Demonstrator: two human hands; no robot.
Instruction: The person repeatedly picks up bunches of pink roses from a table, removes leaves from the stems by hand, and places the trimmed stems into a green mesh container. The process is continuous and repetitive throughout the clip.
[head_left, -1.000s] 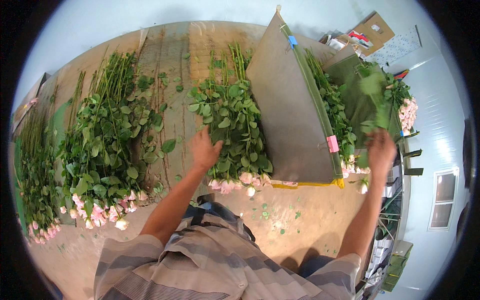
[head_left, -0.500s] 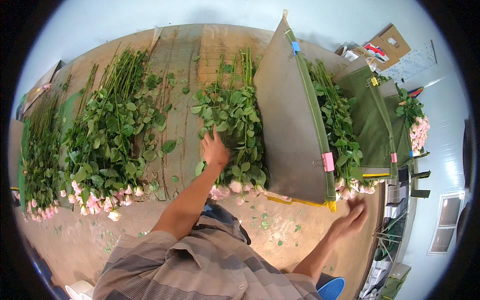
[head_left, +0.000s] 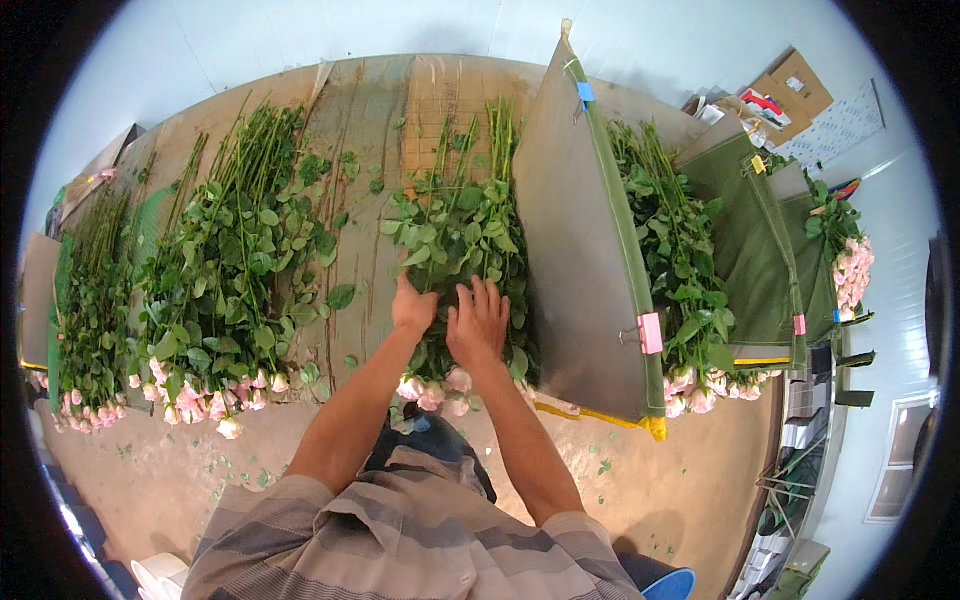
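A pile of pale pink roses [head_left: 465, 235] lies on the worktable, with green stems pointing to the far side and blooms hanging over the near edge. My left hand [head_left: 414, 308] is at the pile's left side, its thumb out toward the right and its fingertips partly hidden among the leaves. Beside it, my right hand [head_left: 478, 322] rests on the foliage, fingers stretched and spread. Both hands are open, just above the pink blooms [head_left: 430, 392] and a little apart from each other. I see no stem gripped in either.
A grey upright divider [head_left: 590, 270] with green edging and a pink clip [head_left: 650, 333] stands right of the pile. Beyond it lie more roses [head_left: 680, 250] and a green divider [head_left: 735, 270]. Leftward is a large rose pile [head_left: 225, 260]. Loose leaves litter the worktable [head_left: 365, 235] and floor.
My right hand has come from beyond the divider's near right end to the rose pile, beside my left hand. The left hand has shifted slightly left and nearer to me.
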